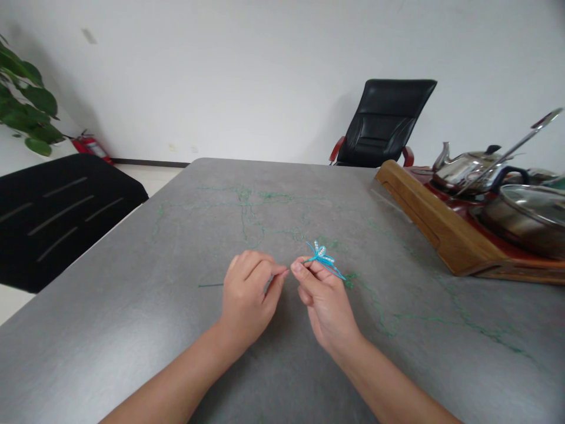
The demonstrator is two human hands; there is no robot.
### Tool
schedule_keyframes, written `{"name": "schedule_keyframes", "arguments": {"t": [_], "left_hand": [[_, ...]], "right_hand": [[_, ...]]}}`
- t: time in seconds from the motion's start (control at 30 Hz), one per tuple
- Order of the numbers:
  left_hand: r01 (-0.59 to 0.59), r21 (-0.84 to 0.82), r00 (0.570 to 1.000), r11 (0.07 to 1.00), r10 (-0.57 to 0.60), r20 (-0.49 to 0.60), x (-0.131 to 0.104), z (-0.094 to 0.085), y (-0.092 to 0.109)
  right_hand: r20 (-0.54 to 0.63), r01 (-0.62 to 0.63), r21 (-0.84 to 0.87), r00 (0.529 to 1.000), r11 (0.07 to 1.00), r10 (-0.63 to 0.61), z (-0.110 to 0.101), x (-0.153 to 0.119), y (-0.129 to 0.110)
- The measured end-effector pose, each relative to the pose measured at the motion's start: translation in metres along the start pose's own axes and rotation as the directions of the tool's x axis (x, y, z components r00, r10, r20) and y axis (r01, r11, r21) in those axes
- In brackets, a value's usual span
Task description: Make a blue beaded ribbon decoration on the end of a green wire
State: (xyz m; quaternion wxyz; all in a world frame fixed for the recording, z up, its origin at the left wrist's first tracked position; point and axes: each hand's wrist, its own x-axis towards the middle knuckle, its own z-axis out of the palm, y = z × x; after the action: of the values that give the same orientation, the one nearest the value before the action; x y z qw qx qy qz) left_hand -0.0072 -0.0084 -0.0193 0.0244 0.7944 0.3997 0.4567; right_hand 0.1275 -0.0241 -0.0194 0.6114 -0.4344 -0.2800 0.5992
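My right hand (324, 294) is closed in a pinch round the base of a small blue wire flower (322, 254), whose petals carry pale beads. Loose blue strands stick out past the fingers. Close beside it, my left hand (249, 288) has thumb and forefinger pressed together on a thin dark stem or thread running toward the flower. From behind the left hand a dark green wire stem (210, 285) juts out to the left. Whether it is one piece with the flower is hidden by the hand.
Tangled green marks (251, 206) spread over the grey table (132, 330). At right, a wooden tea tray (415, 218) carries a steel kettle (470, 171) and a lidded pot (525, 218). A black chair (384, 123) stands behind the table; another black chair (66, 212) is at left.
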Motion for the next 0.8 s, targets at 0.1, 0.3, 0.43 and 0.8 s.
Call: {"name": "schedule_keyframes", "arguments": {"t": [0.1, 0.3, 0.43, 0.8], "left_hand": [[0.015, -0.011, 1.000, 1.000, -0.015, -0.012, 0.0011, 0.0009, 0.0002], [-0.003, 0.017, 1.000, 1.000, 0.004, -0.014, 0.0020, 0.0022, -0.0007], [-0.023, 0.018, 0.999, 1.000, 0.024, -0.031, 0.0020, 0.0014, -0.0008], [0.138, -0.130, 0.990, 0.982, -0.139, 0.003, 0.0068, -0.0020, 0.0028]], "right_hand": [[-0.014, 0.012, 0.011, 1.000, 1.000, -0.012, 0.0016, -0.0001, -0.0002], [-0.021, 0.017, 0.001, 1.000, 1.000, -0.017, 0.0001, 0.0017, 0.0000], [-0.015, 0.001, -0.019, 1.000, 1.000, -0.001, -0.0006, 0.0021, 0.0012], [0.044, 0.003, -0.183, 0.999, 0.983, 0.005, -0.0010, 0.0025, -0.0002]]}}
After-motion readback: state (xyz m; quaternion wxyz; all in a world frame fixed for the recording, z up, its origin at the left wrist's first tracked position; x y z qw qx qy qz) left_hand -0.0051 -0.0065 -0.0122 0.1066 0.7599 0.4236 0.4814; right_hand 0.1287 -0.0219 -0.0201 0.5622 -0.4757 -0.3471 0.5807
